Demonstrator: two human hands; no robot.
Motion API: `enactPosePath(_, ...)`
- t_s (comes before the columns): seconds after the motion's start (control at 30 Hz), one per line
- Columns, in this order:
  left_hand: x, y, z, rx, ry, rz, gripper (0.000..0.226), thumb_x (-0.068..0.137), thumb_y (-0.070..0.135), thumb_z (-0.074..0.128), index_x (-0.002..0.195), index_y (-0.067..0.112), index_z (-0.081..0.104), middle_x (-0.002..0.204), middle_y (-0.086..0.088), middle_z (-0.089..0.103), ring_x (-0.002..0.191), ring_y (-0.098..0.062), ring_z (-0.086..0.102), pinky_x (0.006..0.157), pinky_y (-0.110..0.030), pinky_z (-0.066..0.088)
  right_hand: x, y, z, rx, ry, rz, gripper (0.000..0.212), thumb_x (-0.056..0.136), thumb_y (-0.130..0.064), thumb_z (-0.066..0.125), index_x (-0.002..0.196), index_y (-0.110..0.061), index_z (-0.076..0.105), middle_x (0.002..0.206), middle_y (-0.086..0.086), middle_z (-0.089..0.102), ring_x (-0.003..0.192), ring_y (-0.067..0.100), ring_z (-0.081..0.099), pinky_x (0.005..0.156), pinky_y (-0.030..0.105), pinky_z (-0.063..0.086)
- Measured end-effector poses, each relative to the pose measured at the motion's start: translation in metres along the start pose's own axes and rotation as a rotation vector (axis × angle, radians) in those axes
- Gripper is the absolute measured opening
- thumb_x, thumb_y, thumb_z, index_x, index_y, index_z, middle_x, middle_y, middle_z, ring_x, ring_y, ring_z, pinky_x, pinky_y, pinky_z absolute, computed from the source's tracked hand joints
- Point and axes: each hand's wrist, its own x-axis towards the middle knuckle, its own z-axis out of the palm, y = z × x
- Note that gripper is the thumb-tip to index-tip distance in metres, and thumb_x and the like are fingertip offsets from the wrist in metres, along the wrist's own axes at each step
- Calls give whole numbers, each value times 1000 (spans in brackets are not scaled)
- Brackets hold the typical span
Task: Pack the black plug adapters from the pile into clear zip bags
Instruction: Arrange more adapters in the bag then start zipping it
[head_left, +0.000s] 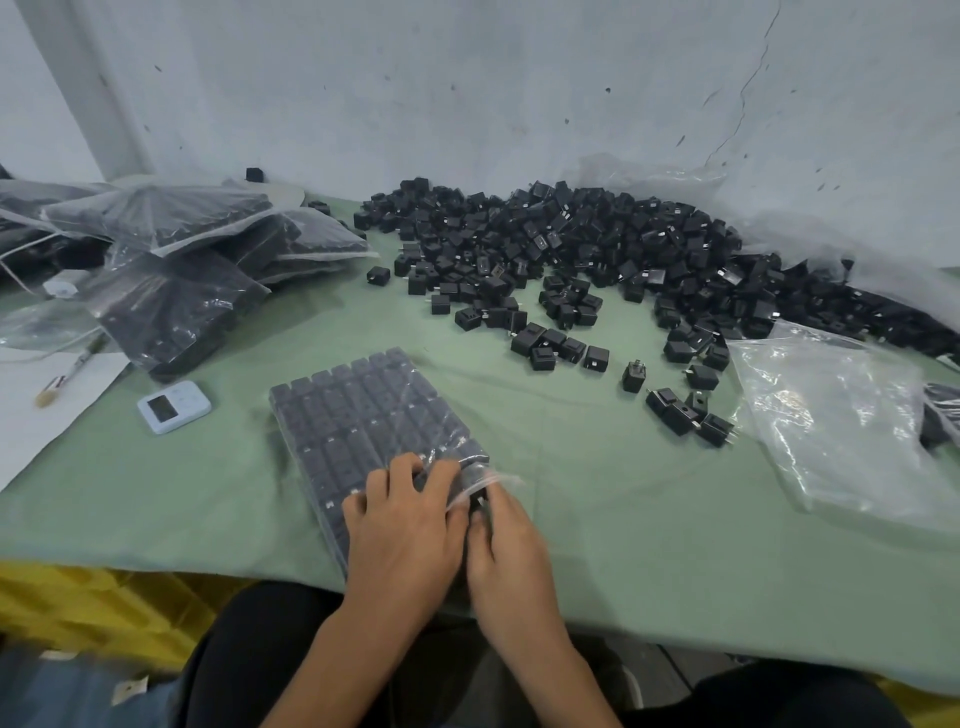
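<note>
A clear zip bag (358, 410) filled with neat rows of black plug adapters lies flat on the green cloth in front of me. My left hand (405, 525) presses on the bag's near end, fingers curled over its mouth. My right hand (506, 545) pinches the bag's open plastic edge right beside it. A large pile of loose black adapters (571, 244) spreads across the far right of the table, with stray adapters (680, 410) scattered nearer.
Several filled bags (171, 249) are heaped at the far left. A stack of empty clear bags (841, 415) lies at the right. A small white timer (174, 406), a brush (67, 371) and white paper (31, 415) sit at the left. The wall (467, 93) stands behind.
</note>
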Motion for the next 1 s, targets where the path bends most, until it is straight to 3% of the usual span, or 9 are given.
enactPosePath(0.13, 0, 0, 1, 25, 13, 22, 31, 91, 44, 61, 121, 38, 58, 117, -1, 55, 99, -26, 54, 81, -46, 41, 5, 1, -4, -85, -48, -31, 12, 100, -13, 46, 107, -12, 57, 108, -1, 56, 93, 13, 54, 81, 24, 42)
enactPosePath(0.27, 0, -1, 2, 50, 6, 36, 29, 91, 44, 63, 120, 38, 59, 116, -3, 55, 97, -26, 53, 80, -46, 41, 5, 1, -3, -280, -113, -11, 24, 103, -26, 41, 121, -15, 52, 124, 2, 51, 100, 27, 57, 80, 39, 44)
enactPosePath(0.43, 1, 1, 2, 80, 4, 65, 32, 85, 37, 72, 116, 37, 63, 113, -5, 58, 93, -29, 57, 77, -47, 43, 14, 5, -11, -452, -240, -12, 50, 104, -30, 34, 153, -27, 26, 144, -2, 44, 115, 32, 57, 87, 43, 46)
enactPosePath(0.53, 1, 1, 2, 84, 3, 71, 30, 89, 38, 68, 119, 38, 62, 116, -5, 59, 95, -30, 56, 78, -48, 43, 15, 5, -15, -466, -240, -31, 52, 104, -29, 34, 154, -28, 24, 147, -4, 44, 116, 31, 56, 89, 41, 44)
enactPosePath(0.63, -1, 0, 3, 108, 9, 93, 30, 95, 41, 54, 124, 42, 59, 121, -3, 58, 99, -29, 56, 79, -47, 42, 11, 5, -18, -327, -194, -10, 37, 103, -28, 37, 139, -27, 37, 128, 0, 59, 106, 32, 58, 79, 39, 42)
enactPosePath(0.73, -1, -1, 2, 148, -25, 107, 41, 92, 45, 44, 129, 43, 60, 125, -4, 60, 102, -30, 58, 79, -47, 42, 9, 4, -19, -324, -217, 2, 22, 102, -28, 36, 123, -23, 38, 115, 5, 63, 100, 36, 58, 70, 38, 35)
enactPosePath(0.87, -1, 0, -1, 152, -42, 120, 44, 91, 44, 40, 124, 40, 67, 120, -8, 63, 99, -33, 60, 76, -49, 45, 10, 6, -17, -355, -219, -6, 35, 103, -30, 37, 137, -27, 38, 129, -1, 57, 109, 30, 57, 82, 38, 42)
enactPosePath(1.0, 0, 0, -2, 171, -76, 148, 39, 85, 35, 62, 123, 40, 69, 123, -12, 65, 104, -37, 62, 74, -54, 49, 4, 8, -15, -409, -200, -30, 50, 101, -33, 37, 150, -36, 26, 144, -7, 32, 106, 26, 58, 84, 38, 44)
